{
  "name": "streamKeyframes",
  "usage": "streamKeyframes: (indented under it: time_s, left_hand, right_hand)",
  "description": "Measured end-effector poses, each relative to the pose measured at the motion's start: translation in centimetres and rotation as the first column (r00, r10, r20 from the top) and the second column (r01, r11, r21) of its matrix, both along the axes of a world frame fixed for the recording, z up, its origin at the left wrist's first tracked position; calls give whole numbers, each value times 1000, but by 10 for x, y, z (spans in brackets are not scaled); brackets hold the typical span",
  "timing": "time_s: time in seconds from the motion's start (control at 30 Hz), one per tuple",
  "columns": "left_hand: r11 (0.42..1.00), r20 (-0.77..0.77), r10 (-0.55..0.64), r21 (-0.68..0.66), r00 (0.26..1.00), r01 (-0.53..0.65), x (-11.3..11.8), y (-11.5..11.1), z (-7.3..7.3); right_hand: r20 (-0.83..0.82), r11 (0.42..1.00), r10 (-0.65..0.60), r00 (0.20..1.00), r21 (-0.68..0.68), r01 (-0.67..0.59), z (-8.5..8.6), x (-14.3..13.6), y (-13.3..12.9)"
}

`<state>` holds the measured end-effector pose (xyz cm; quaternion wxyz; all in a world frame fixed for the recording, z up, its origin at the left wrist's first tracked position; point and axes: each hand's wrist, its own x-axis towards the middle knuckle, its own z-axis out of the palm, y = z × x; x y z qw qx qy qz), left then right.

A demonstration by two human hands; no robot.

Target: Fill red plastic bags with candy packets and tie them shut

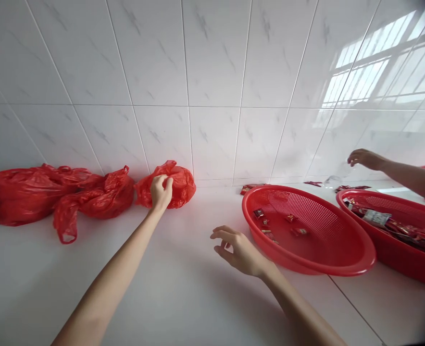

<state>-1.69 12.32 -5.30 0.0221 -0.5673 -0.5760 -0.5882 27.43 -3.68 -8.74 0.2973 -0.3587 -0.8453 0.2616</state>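
Against the tiled wall sits a full red plastic bag point(183, 187). My left hand point(161, 192) is at its near side, fingers curled and closed on the bag; the fingertips are partly hidden. My right hand point(239, 251) hovers over the white counter, fingers loosely bent and apart, holding nothing. Just right of it stands a red plastic basket point(308, 271) with perforated sides. Several small wrapped packets point(299, 231) lie on the basket's bottom.
More stuffed red bags point(28, 194) line the wall at left. At right, a second red basket point(396, 259) holds many packets. Another person's hand point(366, 158) reaches in above it, near a clear plastic piece point(333, 180). Loose red packets point(252, 187) lie behind the first basket.
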Motion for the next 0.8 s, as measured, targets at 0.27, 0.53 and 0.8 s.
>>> streamKeyframes:
  time_s: [0.27,0.53,0.8]
  left_hand:
    - [941,499,-144,335,855,-38,24,-45,28]
    - [576,-303,-792,-81,530,814,60,-138,-1]
    - [402,-328,-900,-373,287,836,80,-144,7]
  right_hand:
    - [-244,996,-32,969,-94,9,-3,-13,-2]
    - [-703,902,-78,707,-352,-251,22,-14,1]
    - [-717,836,-130,684,-451,-314,19,-14,4]
